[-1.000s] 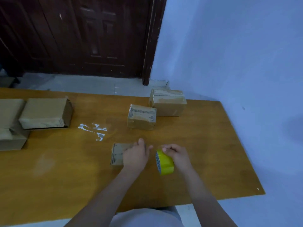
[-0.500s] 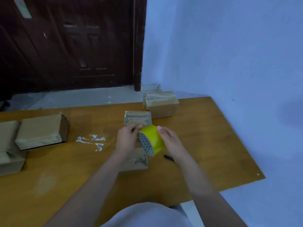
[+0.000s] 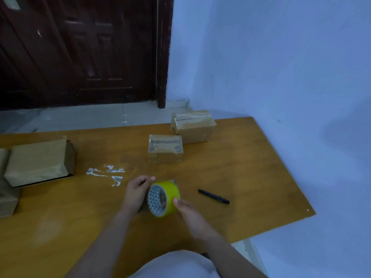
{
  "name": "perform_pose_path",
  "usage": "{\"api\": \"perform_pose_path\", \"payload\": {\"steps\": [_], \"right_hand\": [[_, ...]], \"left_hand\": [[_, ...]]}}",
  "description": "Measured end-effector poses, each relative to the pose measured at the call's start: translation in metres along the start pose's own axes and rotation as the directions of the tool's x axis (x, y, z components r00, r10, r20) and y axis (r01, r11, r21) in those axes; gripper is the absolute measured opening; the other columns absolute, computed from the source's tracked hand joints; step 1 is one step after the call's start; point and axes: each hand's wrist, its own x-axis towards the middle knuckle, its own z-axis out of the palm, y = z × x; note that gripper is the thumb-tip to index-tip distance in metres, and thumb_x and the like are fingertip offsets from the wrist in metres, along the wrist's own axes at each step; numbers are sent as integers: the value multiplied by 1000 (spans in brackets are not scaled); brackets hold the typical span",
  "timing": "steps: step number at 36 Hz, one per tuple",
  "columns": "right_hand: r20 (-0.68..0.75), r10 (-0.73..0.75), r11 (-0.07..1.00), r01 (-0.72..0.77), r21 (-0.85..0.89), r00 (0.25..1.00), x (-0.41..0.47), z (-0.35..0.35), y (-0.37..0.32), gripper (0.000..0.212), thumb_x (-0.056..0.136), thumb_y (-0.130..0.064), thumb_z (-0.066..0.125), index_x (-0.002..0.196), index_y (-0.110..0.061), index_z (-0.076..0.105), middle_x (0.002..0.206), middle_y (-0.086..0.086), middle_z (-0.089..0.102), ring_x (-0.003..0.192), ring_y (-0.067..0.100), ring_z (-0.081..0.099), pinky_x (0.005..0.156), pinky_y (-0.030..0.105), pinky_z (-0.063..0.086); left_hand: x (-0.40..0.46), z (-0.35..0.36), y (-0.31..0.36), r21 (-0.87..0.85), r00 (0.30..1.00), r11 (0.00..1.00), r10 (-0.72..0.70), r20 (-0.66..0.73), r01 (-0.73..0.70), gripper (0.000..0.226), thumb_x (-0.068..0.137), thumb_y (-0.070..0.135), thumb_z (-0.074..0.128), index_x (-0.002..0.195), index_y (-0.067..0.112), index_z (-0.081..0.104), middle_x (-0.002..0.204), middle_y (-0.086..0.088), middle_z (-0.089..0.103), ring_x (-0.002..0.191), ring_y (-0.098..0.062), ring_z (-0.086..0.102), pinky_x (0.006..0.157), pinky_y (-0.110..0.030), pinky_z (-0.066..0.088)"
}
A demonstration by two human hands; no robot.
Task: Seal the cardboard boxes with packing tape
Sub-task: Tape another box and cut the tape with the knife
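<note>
From the head camera, the yellow roll of packing tape (image 3: 165,198) is held above the near middle of the wooden table (image 3: 251,177), its patterned core facing left toward the viewer. The right hand (image 3: 188,212) grips the roll from the near right side, thumb curled onto its yellow face. The left hand (image 3: 137,192) is on the roll's far left edge with fingers curled in at the rim; whether they pinch the loose tape end is too blurred to tell. A sliver of the small cardboard box (image 3: 175,181) shows just behind the roll, the rest hidden by roll and hands.

Half a second ago the roll was higher and further from the body, in front of the printed box, and the small box lay plainly visible under the left wrist; now the hands have dropped nearer and cover that box almost fully. The black pen (image 3: 213,196), then half hidden by the right hand, lies fully exposed to the right of the roll, well apart from it.

Further back stands a printed box (image 3: 165,149), and behind it to the right a larger taped box (image 3: 193,127) at the table's far edge. At the left lie a big flat box (image 3: 38,162) and another box (image 3: 8,197) beside it. White residue (image 3: 106,172) marks the tabletop. Beyond are pale floor tiles (image 3: 90,117), a dark wooden door (image 3: 80,51) and a blue wall (image 3: 271,57).
</note>
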Motion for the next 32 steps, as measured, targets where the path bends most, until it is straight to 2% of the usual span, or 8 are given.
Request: {"api": "perform_pose_path", "payload": {"steps": [6, 10, 14, 18, 20, 23, 27, 32], "right_hand": [[-89, -12, 1000, 12, -4, 996, 8, -27, 6, 70, 70, -68, 68, 121, -21, 63, 127, -2, 62, 124, 16, 51, 109, 40, 34], [-44, -117, 987, 111, -116, 992, -18, -25, -30, 22, 94, -30, 54, 88, -20, 73, 88, -11, 74, 91, 0, 66, 78, 11, 46], [-20, -341, 924, 331, -192, 940, -23, -33, -44, 36, 88, -47, 58, 87, -14, 72, 83, 2, 69, 83, 16, 65, 76, 24, 49], [-79, -469, 851, 427, -305, 879, -22, -37, -54, 54, 79, -60, 57, 71, -7, 60, 63, 0, 48, 59, 10, 44, 56, 23, 32], [-120, -532, 806, 457, -377, 838, -25, -36, -60, 49, 82, -57, 56, 64, -12, 51, 55, -11, 39, 52, 4, 36, 50, 19, 25], [-179, -529, 757, 366, -542, 829, -27, -35, -62, 50, 88, -56, 52, 58, -20, 36, 50, -10, 31, 47, 5, 29, 48, 21, 22], [-302, -374, 586, -29, -810, 877, -27, -36, -46, 50, 94, -57, 37, 61, -19, 39, 56, -5, 43, 53, 12, 43, 47, 24, 27], [-289, -289, 628, -47, -777, 913, -23, -41, -29, 46, 95, -54, 38, 65, -19, 42, 59, -2, 49, 53, 13, 50, 53, 31, 38]], "left_hand": [[-2, 18, 0, 24, 999, 998, 51, -11, -51, 32, 91, 10, 61, 63, 3, 47, 53, -1, 39, 48, -5, 39, 47, -19, 33], [0, 22, 2, 82, 1000, 997, 12, -12, -11, 35, 90, 14, 64, 59, 4, 51, 49, 3, 42, 50, -10, 42, 48, -21, 36], [6, 24, 14, 239, 995, 966, 94, 37, -100, 32, 89, 25, 66, 59, 14, 62, 50, 6, 49, 52, -13, 46, 52, -30, 37], [19, 37, 36, 341, 976, 914, 201, 88, -219, 33, 88, 29, 66, 62, 9, 63, 57, -6, 54, 56, -16, 47, 57, -34, 36], [25, 43, 43, 388, 965, 884, 245, 88, -260, 37, 88, 31, 66, 66, 2, 64, 63, -13, 58, 59, -25, 51, 58, -40, 39], [38, 47, 45, 422, 954, 860, 297, 48, -289, 37, 89, 28, 65, 66, -1, 64, 64, -18, 60, 56, -25, 49, 56, -39, 39], [51, 44, 38, 455, 969, 861, 245, 24, -228, 39, 91, 28, 64, 70, -4, 65, 62, -15, 56, 55, -18, 44, 55, -31, 32], [47, 48, 11, 437, 989, 889, 146, 17, -139, 39, 92, 34, 61, 74, 0, 66, 68, -20, 62, 56, -20, 48, 55, -30, 34]]}}
